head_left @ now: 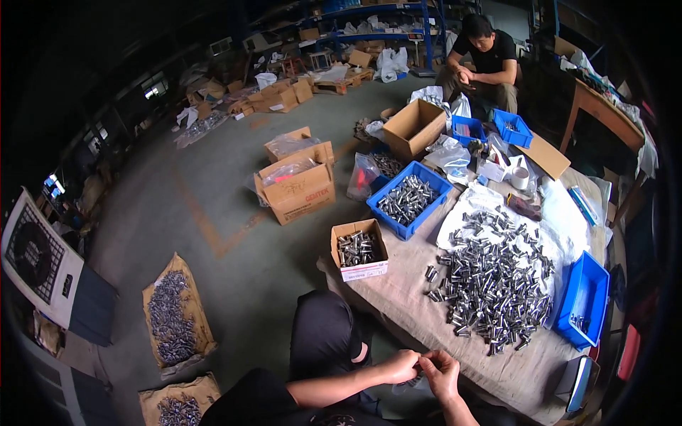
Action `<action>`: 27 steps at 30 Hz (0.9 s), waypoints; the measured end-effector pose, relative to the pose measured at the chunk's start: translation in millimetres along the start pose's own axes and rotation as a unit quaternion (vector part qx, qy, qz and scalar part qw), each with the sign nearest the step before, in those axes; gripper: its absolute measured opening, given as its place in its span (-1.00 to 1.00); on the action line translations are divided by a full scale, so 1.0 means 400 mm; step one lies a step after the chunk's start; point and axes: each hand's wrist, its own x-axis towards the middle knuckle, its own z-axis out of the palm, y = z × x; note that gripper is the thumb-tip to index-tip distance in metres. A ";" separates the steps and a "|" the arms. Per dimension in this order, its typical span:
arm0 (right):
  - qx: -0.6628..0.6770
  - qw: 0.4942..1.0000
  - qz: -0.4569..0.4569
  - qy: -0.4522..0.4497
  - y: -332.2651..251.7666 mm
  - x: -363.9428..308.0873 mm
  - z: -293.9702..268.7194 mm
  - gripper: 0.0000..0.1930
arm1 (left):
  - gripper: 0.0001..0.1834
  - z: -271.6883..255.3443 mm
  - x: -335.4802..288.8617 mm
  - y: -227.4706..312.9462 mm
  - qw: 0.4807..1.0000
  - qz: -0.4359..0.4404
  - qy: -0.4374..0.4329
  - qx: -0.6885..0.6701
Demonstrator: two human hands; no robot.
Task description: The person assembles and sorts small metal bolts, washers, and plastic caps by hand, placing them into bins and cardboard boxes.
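Observation:
My left hand (402, 367) and my right hand (441, 374) meet above my lap, just off the near edge of the cloth-covered table (398, 302). Both are closed, their fingertips pinched together. Whatever they hold between them is too small or hidden to name. Something clear and shiny shows faintly beneath them. Beyond my hands, a large pile of shiny metal bolt-like parts (494, 287) spreads over the table, partly on a white sheet (565, 213). Nearest on the left stands a small cardboard box (366, 272) holding more such parts.
A blue bin (407, 231) of metal parts stands behind the small box; another blue bin (582, 302) is at the right edge. Opened cartons (305, 202) and parts on cardboard (206, 334) lie on the floor. Another person (490, 60) sits across the table.

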 end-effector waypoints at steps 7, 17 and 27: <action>0.222 0.965 0.134 0.047 0.033 0.028 -0.059 -0.90 | -0.72 -0.034 -0.007 -0.005 0.785 -0.300 -0.146 -0.522; 0.334 0.910 0.241 0.060 0.074 0.046 -0.091 -0.87 | -0.73 -0.144 0.020 -0.054 0.480 -0.249 -0.152 -0.827; 0.335 0.913 0.227 0.047 0.081 0.047 -0.091 -0.89 | -0.31 -0.979 0.218 0.486 0.791 0.295 0.332 -0.420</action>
